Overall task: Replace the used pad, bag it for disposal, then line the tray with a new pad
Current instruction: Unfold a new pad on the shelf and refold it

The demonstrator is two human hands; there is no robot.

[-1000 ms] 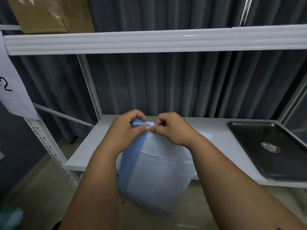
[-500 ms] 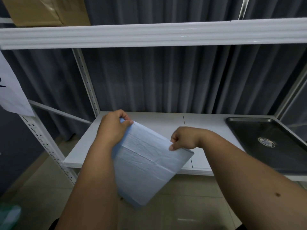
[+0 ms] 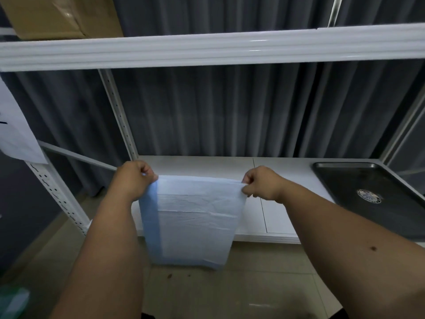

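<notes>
At the centre of the view, the left hand [image 3: 135, 178] pinches the upper left corner of the pad [image 3: 195, 217], fingers curled around the blue border strip, while the right hand [image 3: 259, 184] pinches the upper right corner in the same way. Both hold the top edge taut and level between them, so the pad hangs down flat in front of the shelf [image 3: 207, 165], its lower end dropping past the shelf's front lip toward the floor [image 3: 253, 284]. Holding it by two corners looks meant to let its own weight pull the folds open; crease lines still cross the white face, and the sheet seems only partly unfolded, so it probably needs another spread before it can line anything.

Out at three o'clock from the right hand, well apart from the pad, the dark tray [image 3: 322, 168] lies flat on the shelf with a round emblem on its bare floor and no pad in it, which suggests it is waiting for this fresh one. Toward twelve o'clock an upper shelf beam [image 3: 207, 49] spans the view against grey curtains [image 3: 230, 111]. At eleven o'clock a cardboard box [image 3: 59, 14] sits on the upper shelf, and at nine o'clock a white paper sheet [image 3: 16, 134] hangs from the perforated upright.
</notes>
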